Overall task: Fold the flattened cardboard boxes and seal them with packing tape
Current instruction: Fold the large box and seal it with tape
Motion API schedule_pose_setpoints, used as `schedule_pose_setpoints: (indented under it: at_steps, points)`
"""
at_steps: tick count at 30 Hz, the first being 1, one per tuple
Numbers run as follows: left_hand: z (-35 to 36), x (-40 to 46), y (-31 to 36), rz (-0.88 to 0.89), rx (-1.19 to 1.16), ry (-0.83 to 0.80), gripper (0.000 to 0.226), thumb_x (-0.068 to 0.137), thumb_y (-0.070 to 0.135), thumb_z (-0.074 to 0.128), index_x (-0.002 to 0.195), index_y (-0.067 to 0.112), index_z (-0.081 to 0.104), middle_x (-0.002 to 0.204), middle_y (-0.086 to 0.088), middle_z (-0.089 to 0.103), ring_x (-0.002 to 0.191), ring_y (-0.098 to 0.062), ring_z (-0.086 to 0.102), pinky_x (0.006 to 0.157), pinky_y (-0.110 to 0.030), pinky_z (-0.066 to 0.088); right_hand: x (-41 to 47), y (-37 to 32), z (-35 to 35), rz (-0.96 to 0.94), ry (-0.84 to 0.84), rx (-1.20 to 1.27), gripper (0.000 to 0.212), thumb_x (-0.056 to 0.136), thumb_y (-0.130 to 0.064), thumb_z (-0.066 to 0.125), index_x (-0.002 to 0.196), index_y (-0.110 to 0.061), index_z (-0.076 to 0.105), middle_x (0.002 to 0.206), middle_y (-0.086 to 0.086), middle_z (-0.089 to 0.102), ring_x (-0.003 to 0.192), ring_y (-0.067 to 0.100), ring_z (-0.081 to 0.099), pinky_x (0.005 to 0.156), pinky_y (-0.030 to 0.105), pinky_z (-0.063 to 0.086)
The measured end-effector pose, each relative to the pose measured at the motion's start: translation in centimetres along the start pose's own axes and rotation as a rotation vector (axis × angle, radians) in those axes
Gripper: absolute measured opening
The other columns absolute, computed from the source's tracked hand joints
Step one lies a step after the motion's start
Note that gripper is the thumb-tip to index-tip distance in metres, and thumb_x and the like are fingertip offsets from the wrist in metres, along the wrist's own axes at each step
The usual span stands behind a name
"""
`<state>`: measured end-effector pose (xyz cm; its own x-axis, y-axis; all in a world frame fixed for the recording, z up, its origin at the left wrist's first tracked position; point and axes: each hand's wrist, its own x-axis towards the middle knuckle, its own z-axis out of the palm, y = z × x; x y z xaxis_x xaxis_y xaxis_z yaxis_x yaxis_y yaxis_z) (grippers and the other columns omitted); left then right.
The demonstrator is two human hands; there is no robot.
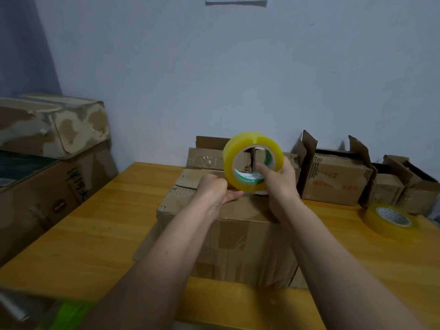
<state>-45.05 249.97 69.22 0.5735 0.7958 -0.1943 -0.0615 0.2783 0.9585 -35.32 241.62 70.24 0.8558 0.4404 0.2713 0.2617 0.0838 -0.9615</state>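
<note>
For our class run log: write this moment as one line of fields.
step: readying tape | right hand: holds tape roll | left hand: picks at roll | cardboard box: on table, untaped

two bare forearms reach in from the bottom edge, no sleeves, watch or rings showing; left hand [213,189] and right hand [279,179] ungloved.

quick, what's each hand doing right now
Left hand: fingers curled at the edge of the tape roll, apparently picking at the tape end.
Right hand: grips the tape roll through its core.
</note>
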Motion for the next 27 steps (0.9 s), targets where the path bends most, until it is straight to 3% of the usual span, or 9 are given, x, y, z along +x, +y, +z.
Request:
schedule_pose_setpoints:
  at_steps: [5,8,9,12,15,19,21,24,27]
  points:
    - [-1.2,0.5,1.1,0.091,0.211,0.173,0.016,0.098,0.003,0.045,0.1,0.001,0.06,0.086,-0.013,0.07,0.062,-0.021,0.07,0.073,-0.036,0.061,-0.2,-0.4,1.5,-0.042,0.008,-0.039,0.042,0.089,-0.002,0.062,0.126,-0.017,0.051,0.11,0.003,0.061,0.103,0.021,0.059,0.092,0.037,0.051]
    - [-2.8,0.8,2.1,0.105,0.191,0.186,0.02,0.097,-0.003,0.041,0.107,-0.006,0.058,0.113,-0.02,0.062,0.041,-0.013,0.061,0.063,-0.031,0.061,-0.2,-1.0,1.5,-0.119,-0.002,-0.078,0.042,0.09,0.002,0.057,0.126,-0.017,0.049,0.106,0.0,0.058,0.102,0.018,0.057,0.093,0.033,0.049]
    - [-3.3,0.8,2.3,0.1,0.182,0.173,0.017,0.097,-0.004,0.041,0.1,-0.005,0.058,0.109,-0.02,0.061,0.039,-0.01,0.059,0.064,-0.029,0.06,-0.3,-1.0,1.8,-0.133,-0.012,-0.09,0.042,0.09,0.003,0.056,0.126,-0.017,0.049,0.105,-0.001,0.057,0.102,0.017,0.057,0.093,0.032,0.049]
    - [-5.5,1.3,2.9,0.107,0.183,0.197,0.02,0.096,-0.004,0.045,0.08,0.003,0.055,0.083,-0.007,0.054,0.05,-0.013,0.056,0.065,-0.026,0.055,-0.6,-1.3,2.5,-0.168,-0.036,-0.153,0.043,0.091,0.004,0.054,0.128,-0.018,0.047,0.105,-0.003,0.054,0.1,0.014,0.053,0.089,0.028,0.046]
    - [-9.4,2.2,4.0,0.129,0.167,0.303,0.023,0.094,-0.005,0.048,0.074,0.007,0.053,0.081,-0.006,0.05,0.055,-0.014,0.054,0.051,-0.021,0.051,-0.3,-1.4,2.3,-0.197,-0.032,-0.283,0.057,0.086,0.012,0.045,0.131,-0.022,0.045,0.11,0.002,0.051,0.099,0.017,0.049,0.081,0.029,0.044]
    - [-11.4,2.3,4.2,0.1,0.139,0.195,0.027,0.093,-0.008,0.046,0.07,0.004,0.052,0.075,-0.008,0.043,0.059,-0.012,0.04,0.07,-0.032,0.056,0.0,-1.8,2.6,-0.164,0.014,-0.314,0.05,0.087,0.013,0.043,0.126,-0.017,0.041,0.105,0.004,0.049,0.097,0.019,0.049,0.079,0.033,0.047]
    - [-11.5,2.1,3.9,0.059,0.058,0.152,0.025,0.093,-0.007,0.046,0.07,0.003,0.051,0.069,-0.006,0.04,0.056,-0.011,0.036,0.07,-0.033,0.056,-0.1,-2.0,3.3,-0.164,0.028,-0.315,0.041,0.088,0.011,0.043,0.119,-0.016,0.039,0.101,0.004,0.049,0.094,0.021,0.05,0.075,0.034,0.045]
    - [-12.3,2.6,3.4,0.092,0.052,0.206,0.02,0.095,0.01,0.059,0.076,0.009,0.054,0.072,-0.002,0.046,0.058,-0.01,0.041,0.071,-0.03,0.056,-0.1,-2.0,3.8,-0.176,0.056,-0.327,0.039,0.086,0.01,0.047,0.113,-0.018,0.042,0.1,0.002,0.05,0.096,0.023,0.052,0.08,0.042,0.05]
    - [-12.6,3.2,2.6,0.146,0.152,0.306,0.019,0.096,0.018,0.059,0.078,0.014,0.054,0.078,0.0,0.05,0.062,-0.01,0.046,0.079,-0.033,0.055,-0.3,-1.3,4.3,-0.174,0.088,-0.274,0.033,0.087,0.002,0.057,0.113,-0.017,0.051,0.102,-0.001,0.052,0.096,0.019,0.053,0.082,0.036,0.049]
